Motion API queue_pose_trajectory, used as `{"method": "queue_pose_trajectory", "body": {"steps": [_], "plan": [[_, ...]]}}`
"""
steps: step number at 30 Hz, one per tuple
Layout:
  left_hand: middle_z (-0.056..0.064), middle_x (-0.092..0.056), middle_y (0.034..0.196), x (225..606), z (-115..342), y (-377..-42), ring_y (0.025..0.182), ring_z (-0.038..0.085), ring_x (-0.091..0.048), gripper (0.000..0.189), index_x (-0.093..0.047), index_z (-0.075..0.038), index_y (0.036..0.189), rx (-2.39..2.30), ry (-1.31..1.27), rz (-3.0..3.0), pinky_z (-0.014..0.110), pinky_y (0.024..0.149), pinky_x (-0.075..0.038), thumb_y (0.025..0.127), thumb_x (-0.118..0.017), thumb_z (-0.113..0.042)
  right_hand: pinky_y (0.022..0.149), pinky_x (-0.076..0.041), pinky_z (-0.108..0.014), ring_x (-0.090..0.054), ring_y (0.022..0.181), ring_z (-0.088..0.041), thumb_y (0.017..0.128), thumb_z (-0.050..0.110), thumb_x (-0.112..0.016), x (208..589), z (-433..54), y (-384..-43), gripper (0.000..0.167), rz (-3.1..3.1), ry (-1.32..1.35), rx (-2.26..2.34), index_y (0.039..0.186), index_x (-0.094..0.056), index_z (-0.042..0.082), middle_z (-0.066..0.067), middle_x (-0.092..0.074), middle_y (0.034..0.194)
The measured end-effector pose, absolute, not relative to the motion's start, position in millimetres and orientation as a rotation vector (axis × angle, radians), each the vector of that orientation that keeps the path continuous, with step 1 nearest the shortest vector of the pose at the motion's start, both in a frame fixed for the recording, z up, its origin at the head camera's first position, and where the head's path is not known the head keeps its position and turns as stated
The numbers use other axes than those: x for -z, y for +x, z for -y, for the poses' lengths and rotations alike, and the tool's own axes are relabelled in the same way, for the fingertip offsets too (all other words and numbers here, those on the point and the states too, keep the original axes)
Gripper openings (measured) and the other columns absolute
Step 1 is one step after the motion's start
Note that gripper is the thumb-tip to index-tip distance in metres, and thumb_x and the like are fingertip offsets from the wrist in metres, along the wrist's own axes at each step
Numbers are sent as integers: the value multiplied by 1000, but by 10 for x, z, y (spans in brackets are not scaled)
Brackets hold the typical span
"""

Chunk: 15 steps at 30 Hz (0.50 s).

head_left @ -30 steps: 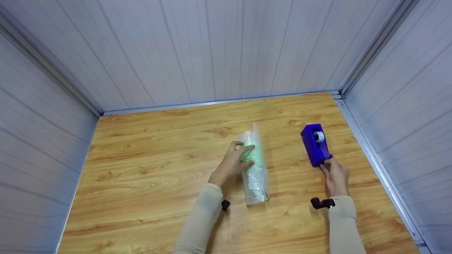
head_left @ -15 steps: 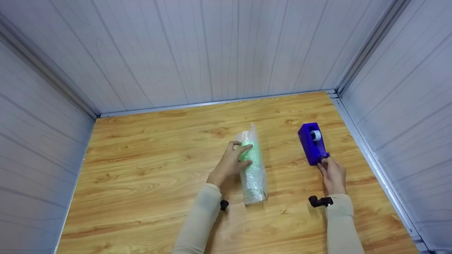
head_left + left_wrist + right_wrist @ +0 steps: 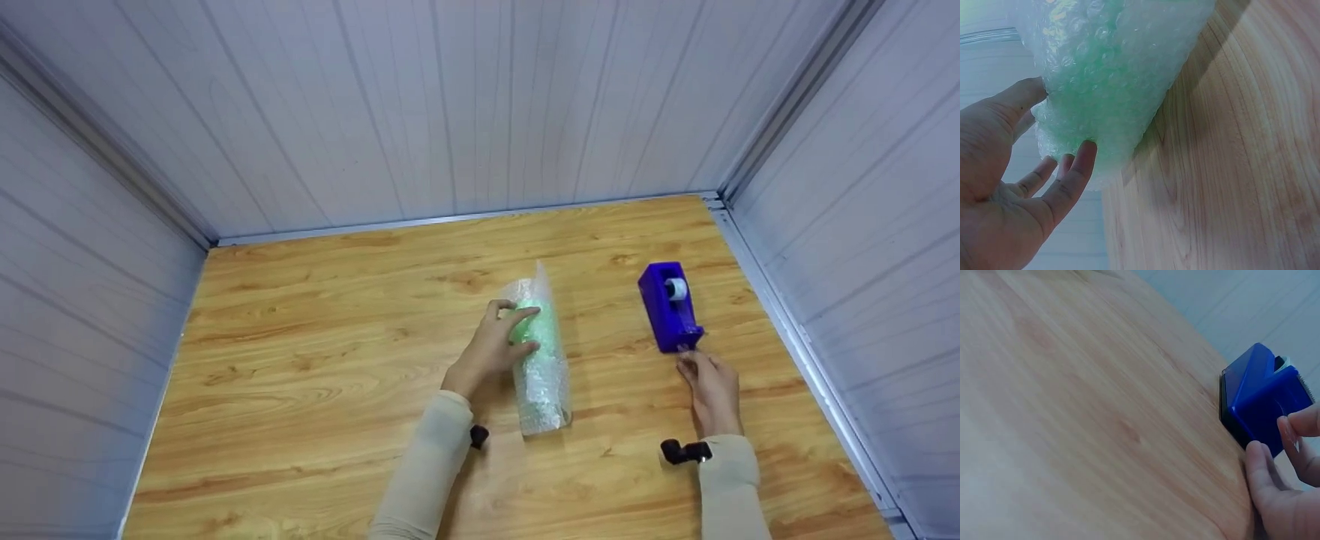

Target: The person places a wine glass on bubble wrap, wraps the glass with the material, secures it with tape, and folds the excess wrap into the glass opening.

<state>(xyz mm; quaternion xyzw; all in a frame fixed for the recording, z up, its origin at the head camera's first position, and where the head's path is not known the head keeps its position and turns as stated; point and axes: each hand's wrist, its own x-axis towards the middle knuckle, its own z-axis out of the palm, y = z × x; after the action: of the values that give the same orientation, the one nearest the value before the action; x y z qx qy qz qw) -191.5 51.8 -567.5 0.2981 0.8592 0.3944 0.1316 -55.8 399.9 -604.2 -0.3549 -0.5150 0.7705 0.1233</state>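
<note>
A green item wrapped in clear bubble wrap (image 3: pixel 546 375) lies as a roll on the wooden table, one flap of the wrap standing up at its far end. My left hand (image 3: pixel 491 345) holds the roll from its left side, thumb and a finger over the top, the other fingers partly hidden. To the right stands a blue tape dispenser (image 3: pixel 664 311) with a white tape roll on it. Just in front of its cutter, my right hand (image 3: pixel 712 382) pinches a small piece of clear tape (image 3: pixel 1296 445). Whether the tape still joins the dispenser I cannot tell.
The wood-grain table (image 3: pixel 315 420) is bounded by pale panel walls (image 3: pixel 465 105) at the back and both sides. A metal strip (image 3: pixel 802 345) runs along the right edge, not far from the dispenser.
My right hand has drawn back a little from the dispenser's cutter, toward me. The left hand and the wrapped roll have stayed in place.
</note>
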Motion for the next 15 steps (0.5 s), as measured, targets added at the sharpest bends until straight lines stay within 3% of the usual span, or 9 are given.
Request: {"method": "queue_pose_trajectory", "body": {"steps": [4, 8, 11, 15], "plan": [[10, -30, 148, 5681, -523, -1925, 118, 24, -52, 60, -48, -30, 149, -1156, 868, -2477, 35, 96, -48, 94, -72, -32, 91, -53, -30, -59, 98, -19, 103, 13, -58, 5957, -3864, -494, 19, 1619, -1028, -2231, 106, -68, -3, -7, -61, 105], [10, -31, 146, 5680, -525, -1933, 120, 24, -50, 61, -48, -29, 149, -1157, 877, -2477, 35, 96, -47, 93, -73, -32, 85, -54, -32, -58, 94, -21, 100, 22, -64, 5842, -3678, -543, 33, 1899, -890, -2168, 119, -64, -5, -8, -60, 107], [11, -31, 146, 5674, -524, -1935, 123, 26, -49, 63, -47, -28, 149, -1155, 880, -2485, 36, 98, -47, 92, -74, -31, 80, -55, -30, -59, 90, -21, 99, 21, -65, 5718, -3519, -670, 35, 2190, -628, -1982, 117, -65, -9, -9, -62, 102], [11, -31, 146, 5667, -532, -1940, 126, 27, -47, 65, -46, -28, 150, -1139, 875, -2493, 37, 99, -46, 92, -75, -32, 71, -53, -26, -60, 81, -19, 98, 15, -67, 5558, -3284, -898, 23, 2460, -271, -1648, 105, -71, -7, -10, -64, 91]]}}
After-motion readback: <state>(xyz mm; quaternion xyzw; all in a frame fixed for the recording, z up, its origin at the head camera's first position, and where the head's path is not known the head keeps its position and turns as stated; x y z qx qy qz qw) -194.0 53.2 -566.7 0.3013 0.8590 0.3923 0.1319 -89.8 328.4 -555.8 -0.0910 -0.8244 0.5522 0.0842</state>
